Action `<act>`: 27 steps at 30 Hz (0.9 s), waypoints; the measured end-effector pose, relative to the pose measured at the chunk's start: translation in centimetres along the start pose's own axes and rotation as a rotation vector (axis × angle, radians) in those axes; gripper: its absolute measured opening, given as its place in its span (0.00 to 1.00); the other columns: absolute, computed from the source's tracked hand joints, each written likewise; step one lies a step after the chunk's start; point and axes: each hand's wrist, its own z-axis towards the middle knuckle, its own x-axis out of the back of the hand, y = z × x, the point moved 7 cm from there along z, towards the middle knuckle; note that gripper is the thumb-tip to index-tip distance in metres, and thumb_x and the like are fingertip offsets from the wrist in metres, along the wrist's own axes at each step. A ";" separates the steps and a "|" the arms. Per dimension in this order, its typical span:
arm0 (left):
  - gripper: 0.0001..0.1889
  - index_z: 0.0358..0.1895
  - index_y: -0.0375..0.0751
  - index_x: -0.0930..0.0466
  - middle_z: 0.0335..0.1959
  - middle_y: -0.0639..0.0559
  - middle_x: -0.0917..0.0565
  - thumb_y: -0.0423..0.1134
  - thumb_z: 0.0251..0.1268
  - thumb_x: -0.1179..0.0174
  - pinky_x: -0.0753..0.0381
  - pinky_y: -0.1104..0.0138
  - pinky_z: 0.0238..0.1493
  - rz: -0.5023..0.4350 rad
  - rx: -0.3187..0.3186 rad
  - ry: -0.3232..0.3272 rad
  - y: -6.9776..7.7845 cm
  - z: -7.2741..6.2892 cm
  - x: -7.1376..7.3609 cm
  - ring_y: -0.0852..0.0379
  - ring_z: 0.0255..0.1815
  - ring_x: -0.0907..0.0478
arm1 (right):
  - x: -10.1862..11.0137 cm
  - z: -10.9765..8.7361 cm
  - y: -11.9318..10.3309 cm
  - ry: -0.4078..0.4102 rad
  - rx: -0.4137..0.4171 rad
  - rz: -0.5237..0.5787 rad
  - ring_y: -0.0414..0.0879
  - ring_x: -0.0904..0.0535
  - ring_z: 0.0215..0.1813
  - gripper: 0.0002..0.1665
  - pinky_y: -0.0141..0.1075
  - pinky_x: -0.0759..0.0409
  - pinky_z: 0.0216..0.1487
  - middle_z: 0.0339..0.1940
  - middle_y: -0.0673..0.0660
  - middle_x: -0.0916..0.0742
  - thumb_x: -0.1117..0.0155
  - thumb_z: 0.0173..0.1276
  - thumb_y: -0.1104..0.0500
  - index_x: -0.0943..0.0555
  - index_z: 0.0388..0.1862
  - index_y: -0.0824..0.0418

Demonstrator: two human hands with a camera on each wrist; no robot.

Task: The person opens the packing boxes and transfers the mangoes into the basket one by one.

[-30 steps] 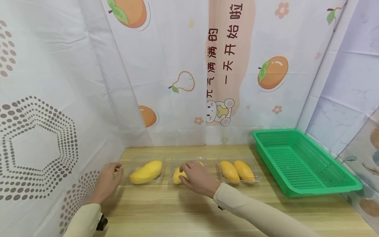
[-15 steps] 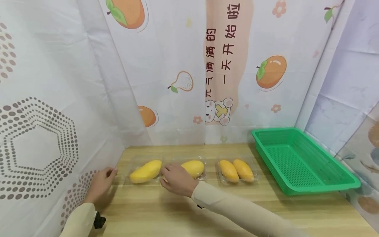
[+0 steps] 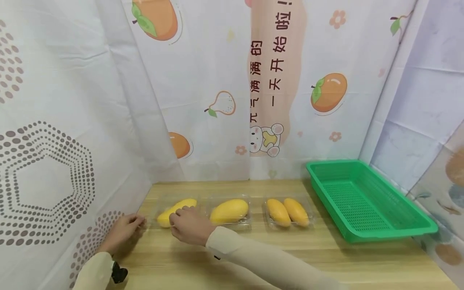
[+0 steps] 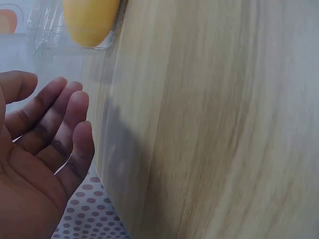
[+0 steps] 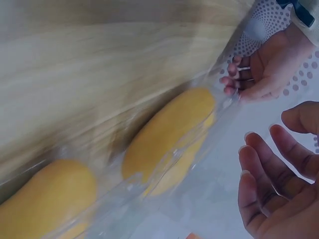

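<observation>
My right hand [image 3: 191, 226] hovers palm down at the front of the leftmost clear plastic box, fingers loosely bent, nothing in its grasp. It partly covers the long yellow mango [image 3: 164, 219] in that box. The right wrist view shows the same hand [image 5: 279, 184] beside the mango [image 5: 169, 139], with a gap between them. My left hand [image 3: 125, 230] is at the table's left edge, just left of that box; its relaxed fingers [image 4: 77, 107] hold nothing. One yellow mango [image 3: 229, 211] lies in the middle box, and two orange-yellow mangoes [image 3: 278, 212] share the right box [image 3: 311, 219].
A green plastic basket [image 3: 391, 234] stands at the right of the wooden table [image 3: 253, 249]. White printed cloth [image 3: 217, 169] hangs behind the table, with a dotted cloth [image 3: 54, 161] along the left side.
My right hand has moved left, from over the middle mango to the front of the leftmost box, uncovering the middle mango. The left hand has drawn back slightly to the left and down.
</observation>
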 end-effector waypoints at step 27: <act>0.15 0.45 0.43 0.13 0.41 0.53 0.13 0.40 0.84 0.52 0.17 0.64 0.45 -0.624 0.072 -0.445 -0.7 -0.6 -3.2 0.57 0.42 0.17 | -4.0 5.0 -2.7 -0.126 -0.068 -0.067 0.34 0.21 0.41 0.15 0.26 0.23 0.39 0.44 0.39 0.15 0.40 0.77 0.45 0.18 0.59 0.41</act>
